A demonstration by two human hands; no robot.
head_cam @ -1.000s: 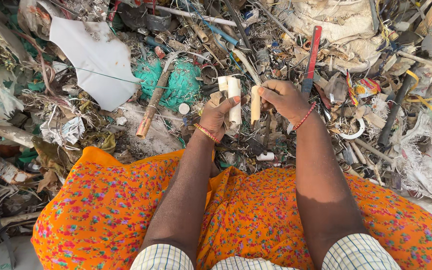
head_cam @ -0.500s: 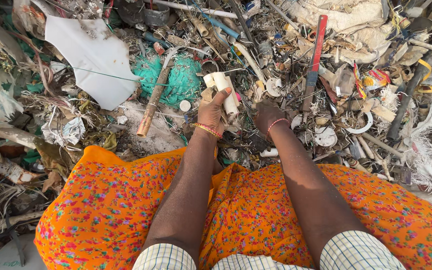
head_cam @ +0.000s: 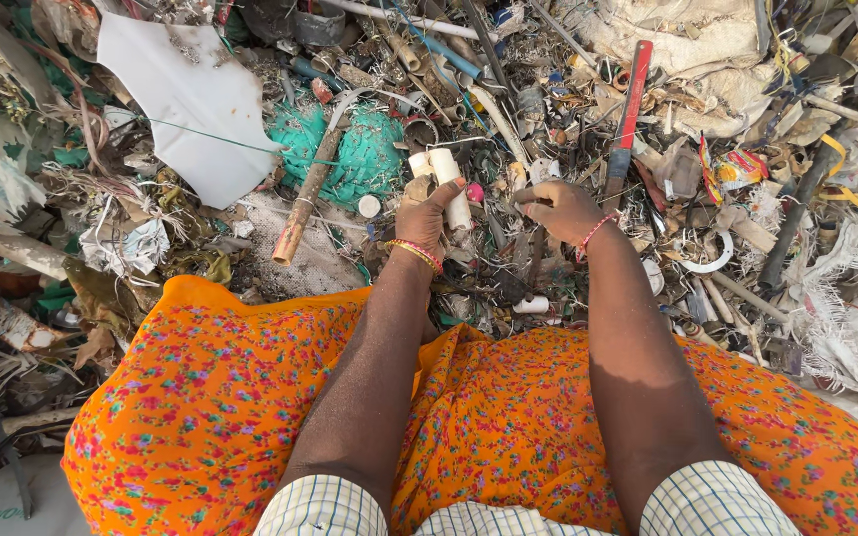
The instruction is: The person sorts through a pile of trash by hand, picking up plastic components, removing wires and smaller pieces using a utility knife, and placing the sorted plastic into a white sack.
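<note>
Sorting through the debris, the person holds a bundle of short white pipe pieces (head_cam: pixel 439 177) upright above the scrap heap (head_cam: pixel 707 149), just in front of the orange floral cloth (head_cam: pixel 201 397). The left hand (head_cam: pixel 427 213) is closed round them, fingers wrapped snugly. The right hand (head_cam: pixel 560 206) is pressed into the litter, fingers curled narrow; whether they pinch anything I cannot tell. Judgement: keep the bundle square and gripped low so no piece slips while the other hand picks.
</note>
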